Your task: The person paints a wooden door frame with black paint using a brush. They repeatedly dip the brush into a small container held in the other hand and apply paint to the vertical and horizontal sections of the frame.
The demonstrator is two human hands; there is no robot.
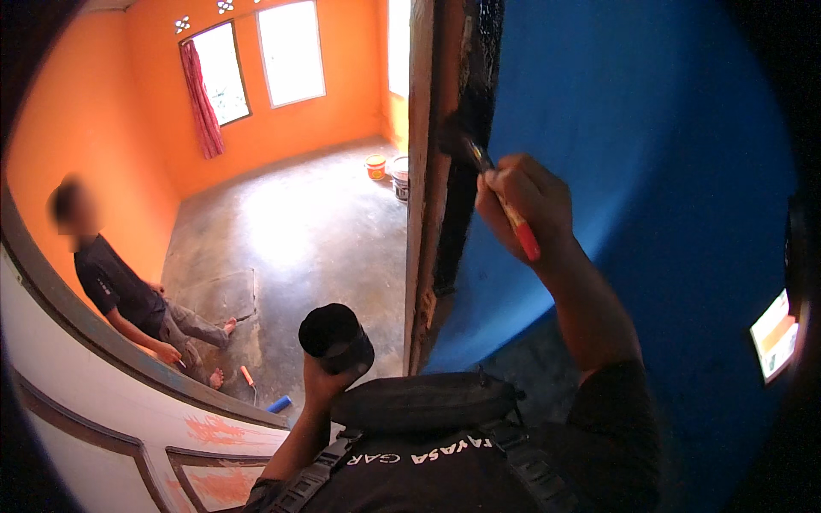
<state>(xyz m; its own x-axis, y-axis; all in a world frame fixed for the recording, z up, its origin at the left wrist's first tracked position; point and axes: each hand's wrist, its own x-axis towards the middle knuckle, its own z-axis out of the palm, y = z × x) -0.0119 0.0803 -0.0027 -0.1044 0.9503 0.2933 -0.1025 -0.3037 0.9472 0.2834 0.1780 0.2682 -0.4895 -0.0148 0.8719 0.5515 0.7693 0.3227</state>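
My right hand (532,203) is closed round the handle of a paintbrush (523,237) with a red end. The brush's dark bristles lie against the wooden door frame (466,184), which has a glossy black painted strip along its edge beside the blue wall. In front of my body, my left hand (329,380) grips a black paint can (352,349). Its mouth faces up, and the inside looks dark; how much paint it holds I cannot tell.
Through the doorway, a person (120,282) sits at the left by an orange wall (94,111). A paint roller (249,378) and a blue roller (279,403) lie on the concrete floor (299,256). An orange bucket (375,167) and a white bucket (400,179) stand farther back. A panelled white door (94,389) is lower left.
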